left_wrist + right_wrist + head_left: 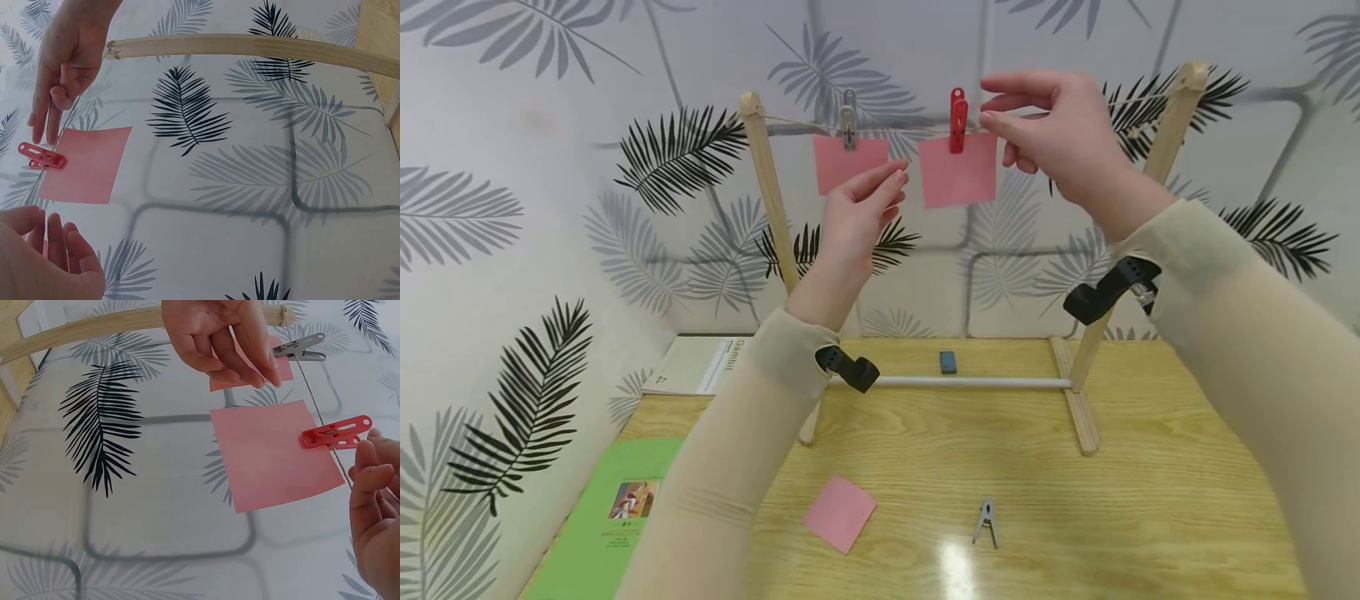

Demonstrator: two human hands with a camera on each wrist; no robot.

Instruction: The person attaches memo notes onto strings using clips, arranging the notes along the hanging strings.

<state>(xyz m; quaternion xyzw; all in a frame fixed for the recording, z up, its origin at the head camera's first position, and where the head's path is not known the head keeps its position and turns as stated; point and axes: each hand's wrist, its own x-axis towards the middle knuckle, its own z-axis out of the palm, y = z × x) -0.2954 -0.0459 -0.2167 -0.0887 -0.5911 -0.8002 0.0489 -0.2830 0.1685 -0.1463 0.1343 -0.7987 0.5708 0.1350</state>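
A pink paper square [958, 179] hangs from a string [307, 381], held by a red clothespin [958, 121]. To its left, a grey clothespin [847, 125] holds another pink square [842, 162] on the same string. My right hand [1067, 125] is just right of the red clothespin, thumb and fingers apart, holding nothing. Between the two squares is my left hand [861, 208], loosely bent fingers near the left edge of the red-pinned square and partly covering the other square. In the right wrist view, a gap shows between the left fingertips [270, 365] and the nearer square.
A wooden frame [767, 183] with a white lower bar [962, 382] carries the string. On the table lie a loose pink square [840, 513], a grey clothespin [987, 523], a small dark block [948, 362], a green booklet [625, 467] and a pale box or book [688, 362].
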